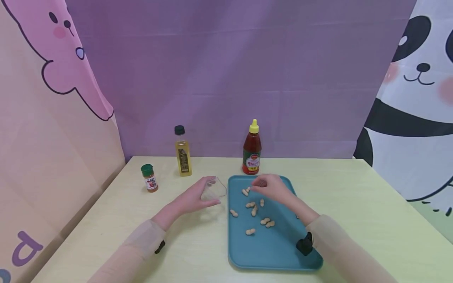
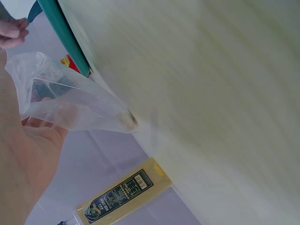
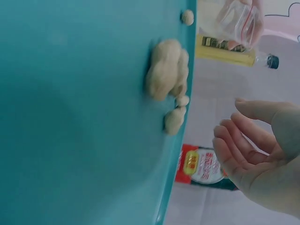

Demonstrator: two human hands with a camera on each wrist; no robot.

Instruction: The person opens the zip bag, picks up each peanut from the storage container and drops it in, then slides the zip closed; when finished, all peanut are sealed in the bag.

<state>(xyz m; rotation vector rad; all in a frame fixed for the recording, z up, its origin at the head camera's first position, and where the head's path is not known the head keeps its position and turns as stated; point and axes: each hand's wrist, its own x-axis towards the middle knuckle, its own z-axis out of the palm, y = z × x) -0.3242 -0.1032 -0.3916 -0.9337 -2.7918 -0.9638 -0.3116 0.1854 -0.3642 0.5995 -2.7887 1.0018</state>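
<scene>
My left hand holds a clear plastic zip bag between thumb and fingers, left of the tray. The left wrist view shows the bag with its mouth spread; a small brownish thing lies in its lower corner, possibly a peanut. Over the far part of the blue tray hovers my right hand. In the right wrist view its thumb stands apart from the loosely bent fingers, with nothing seen between them. Several unshelled peanuts are scattered on the tray, some near the right hand.
Behind the tray stands a red sauce bottle with a yellow cap. An oil bottle and a small green-lidded spice jar stand at the back left. A purple cloth hangs behind the table.
</scene>
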